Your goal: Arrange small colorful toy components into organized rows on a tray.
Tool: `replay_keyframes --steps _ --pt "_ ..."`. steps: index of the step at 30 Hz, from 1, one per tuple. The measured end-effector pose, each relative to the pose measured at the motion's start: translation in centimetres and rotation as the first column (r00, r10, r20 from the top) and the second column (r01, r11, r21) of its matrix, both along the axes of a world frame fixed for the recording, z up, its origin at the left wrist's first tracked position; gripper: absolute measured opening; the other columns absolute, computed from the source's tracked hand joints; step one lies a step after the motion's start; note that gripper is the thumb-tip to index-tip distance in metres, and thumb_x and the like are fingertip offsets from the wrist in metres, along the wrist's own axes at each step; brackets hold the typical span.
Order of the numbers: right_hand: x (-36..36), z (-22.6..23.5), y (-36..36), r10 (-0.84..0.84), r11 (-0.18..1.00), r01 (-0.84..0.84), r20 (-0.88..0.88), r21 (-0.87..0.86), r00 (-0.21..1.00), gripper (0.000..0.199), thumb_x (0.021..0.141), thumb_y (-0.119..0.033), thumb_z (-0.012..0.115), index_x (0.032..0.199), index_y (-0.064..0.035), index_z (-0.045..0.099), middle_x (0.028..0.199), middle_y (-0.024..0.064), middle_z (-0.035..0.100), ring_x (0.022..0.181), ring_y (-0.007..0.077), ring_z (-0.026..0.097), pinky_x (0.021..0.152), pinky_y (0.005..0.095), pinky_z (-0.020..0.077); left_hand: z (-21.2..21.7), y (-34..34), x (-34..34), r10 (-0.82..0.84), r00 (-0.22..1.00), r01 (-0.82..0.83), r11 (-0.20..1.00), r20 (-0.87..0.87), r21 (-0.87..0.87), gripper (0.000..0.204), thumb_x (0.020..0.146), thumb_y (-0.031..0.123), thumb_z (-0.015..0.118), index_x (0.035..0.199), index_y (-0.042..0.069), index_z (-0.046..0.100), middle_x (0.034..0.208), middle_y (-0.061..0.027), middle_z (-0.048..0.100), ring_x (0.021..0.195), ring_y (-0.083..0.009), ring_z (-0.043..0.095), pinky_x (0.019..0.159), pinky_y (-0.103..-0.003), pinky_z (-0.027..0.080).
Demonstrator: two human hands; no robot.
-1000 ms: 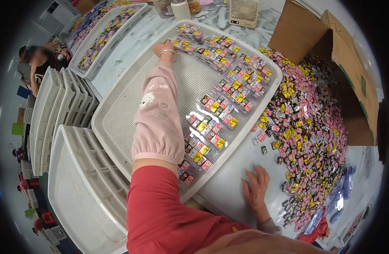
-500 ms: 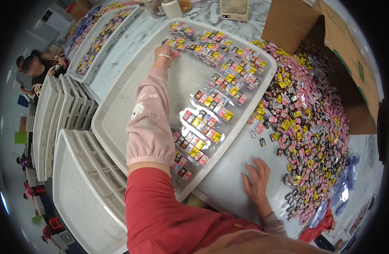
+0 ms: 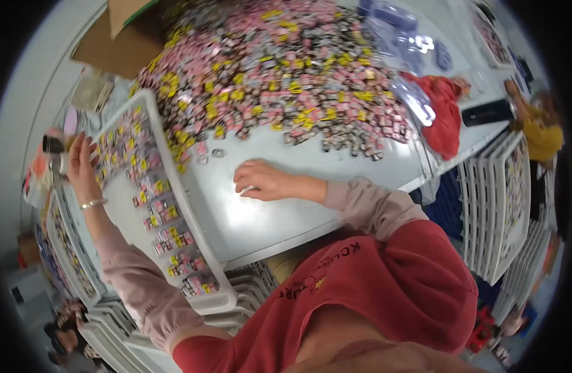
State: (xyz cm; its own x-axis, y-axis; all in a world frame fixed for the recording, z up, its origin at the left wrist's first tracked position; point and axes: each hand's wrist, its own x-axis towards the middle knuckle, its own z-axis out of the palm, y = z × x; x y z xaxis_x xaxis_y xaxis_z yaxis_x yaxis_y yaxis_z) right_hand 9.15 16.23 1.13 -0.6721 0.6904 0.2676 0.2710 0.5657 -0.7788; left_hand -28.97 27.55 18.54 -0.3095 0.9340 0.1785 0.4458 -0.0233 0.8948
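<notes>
My left hand, with a bracelet at the wrist, is at the far left end of a white perforated tray. Its fingers are stretched out beside clear packs of small printed cubes; I see nothing held in it. On the bare tabletop right of the tray, my right hand rests with curled fingers. A small pale spot shows at its fingertips, too blurred to name. Several more packs line the tray's right side. Beyond my right hand spreads a big heap of loose pink, black and yellow cubes.
A cardboard box stands behind the heap at the left. Clear plastic shells, a red bag and a black bottle lie at the right. Stacked trays stand off the table's right edge. People are in the background.
The view has swung to the right, shifting the tray leftward. My left hand remains by the tray's far end, fingers stretched. My right hand's spread fingers have curled.
</notes>
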Motion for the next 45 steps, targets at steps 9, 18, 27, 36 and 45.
replay_keyframes --steps 9,18,27,36,45 --pt "29.0 5.2 5.2 -0.845 0.522 0.722 0.163 0.454 0.509 0.018 0.076 -0.01 0.067 0.093 -0.0036 0.067 0.096 0.0116 0.064 0.088 0.0331 0.061 0.076 0.0419 0.05 -2.2 -6.0 26.5 -0.604 0.766 0.639 0.754 0.221 -0.152 0.03 0.094 0.011 0.058 0.122 0.0 0.058 0.109 -0.005 0.065 0.096 -0.0112 0.061 0.084 -0.024 0.048" --pt "36.8 1.3 0.8 -0.841 0.512 0.634 0.488 0.579 0.233 0.012 0.082 -0.012 0.058 0.086 -0.0052 0.067 0.091 0.0159 0.064 0.086 0.0359 0.065 0.069 0.0473 0.0527 -13.7 -15.9 34.5 -0.515 0.783 0.606 0.758 0.349 -0.241 0.03 0.093 0.016 0.06 0.119 0.0 0.06 0.1 -0.0058 0.067 0.091 -0.0123 0.063 0.078 -0.025 0.05" --pt "39.8 1.2 1.6 -0.873 0.468 0.735 0.386 0.49 0.298 0.028 0.082 -0.035 0.067 0.085 -0.0073 0.065 0.085 0.0144 0.066 0.081 0.0368 0.064 0.067 0.0484 0.0485 -17.6 -25.3 31.2 -0.004 0.861 0.174 0.942 0.509 -0.286 0.022 0.095 0.012 0.054 0.112 0.0 0.063 0.093 -0.0051 0.065 0.076 -0.008 0.059 0.063 -0.022 0.049" --pt "35.0 7.1 0.1 -0.831 0.518 0.672 0.124 0.529 0.542 0.015 0.086 -0.015 0.064 0.096 -0.0057 0.07 0.09 0.0127 0.068 0.079 0.0257 0.066 0.07 0.0344 0.05 -17.3 -24.9 31.3 -0.041 0.814 0.185 0.964 0.58 -0.192 0.023 0.096 0.015 0.054 0.112 0.0 0.062 0.089 -0.0048 0.064 0.068 -0.0082 0.058 0.056 -0.022 0.047" --pt "12.3 0.8 -8.8 -0.285 0.871 0.118 0.295 0.477 0.912 0.009 0.075 -0.011 0.063 0.083 -0.0122 0.067 0.082 0.0071 0.058 0.086 0.0269 0.059 0.072 0.0394 0.0491 -16.3 -23.1 32.3 -0.082 0.845 0.284 0.906 0.528 -0.314 0.044 0.093 0.023 0.058 0.129 0.001 0.047 0.085 -0.0082 0.061 0.054 -0.0095 0.055 0.038 -0.021 0.038"
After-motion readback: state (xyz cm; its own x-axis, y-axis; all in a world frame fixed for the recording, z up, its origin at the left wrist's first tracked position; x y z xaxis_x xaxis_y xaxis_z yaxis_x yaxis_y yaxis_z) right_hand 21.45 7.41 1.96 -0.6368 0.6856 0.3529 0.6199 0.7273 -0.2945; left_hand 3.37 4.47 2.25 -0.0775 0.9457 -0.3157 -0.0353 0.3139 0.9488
